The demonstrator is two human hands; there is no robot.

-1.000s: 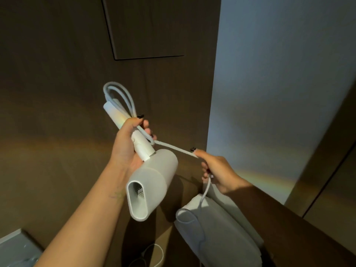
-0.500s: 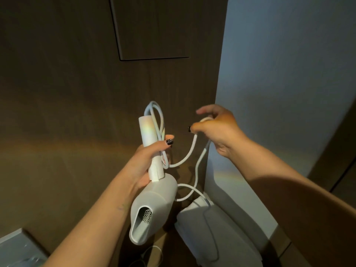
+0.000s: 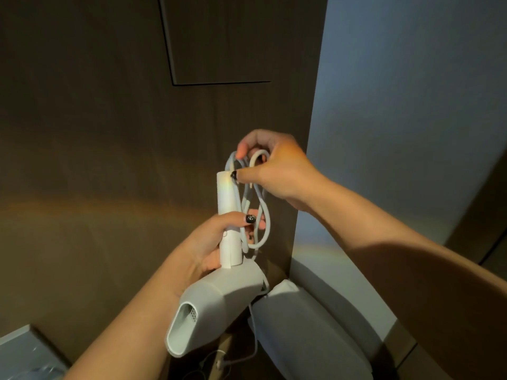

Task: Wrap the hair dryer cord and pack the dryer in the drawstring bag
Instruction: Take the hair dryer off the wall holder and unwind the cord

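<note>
Dryer (image 3: pixel 219 300): white, frame centre, handle up, nozzle toward 7 o'clock.
Left hand (image 3: pixel 208 242): fingers curled round the handle, thumb pinning cord loops.
Right hand (image 3: pixel 274 171): at 12 o'clock of the handle, fingertips pinching cord (image 3: pixel 260 212) loops.
Bag (image 3: pixel 310 333): grey, at 4 o'clock of the dryer, against the wall (image 3: pixel 411 133).
Cord tail: hangs toward 6 o'clock.

Two bare forearms are seen reaching in from the near edge, one from the left and one from the right. No sleeves, watches or rings are worn. The left hand (image 3: pixel 211 242) has a thumbnail painted black with a pale, glittery pattern. The right hand (image 3: pixel 274 171) has a thumbnail painted dark as well. A faint mark is seen on the left forearm, too blurred to read.
</note>
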